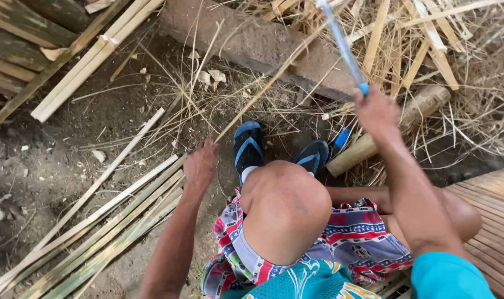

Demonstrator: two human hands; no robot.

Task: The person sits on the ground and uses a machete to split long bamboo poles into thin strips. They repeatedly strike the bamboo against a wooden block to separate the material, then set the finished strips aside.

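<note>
the thin bamboo strip (pixel 263 88) you are working is pale, narrow and long, running on a slant from your left hand (pixel 200 164) up and to the right across the dirt floor (pixel 53 160) toward the stone block (pixel 252 39). its lower end meets your left hand, whose fingers are curled around it, pinching it just beside your left sandal (pixel 247 145). your right hand (pixel 376 111) is well apart from that end, raised above the sandals, closed in a fist on the blue handle of a long tool (pixel 343 47) that points up and away toward the top edge; its far part is blurred, so you cannot tell its blade. the strip passes to the left of that tool, and whether they touch higher up is not clear.

your left arm reaches straight down and forward past your bent knee (pixel 285 205); your right arm stretches forward over your other leg, wrist lifted. below your right hand lies a thick round bamboo piece (pixel 390 130) on the ground. to your left, a bundle of split green-and-pale slats (pixel 108 227) lies on the dirt, near your left hand. dry shavings (pixel 473 83) pile up at the right.
</note>
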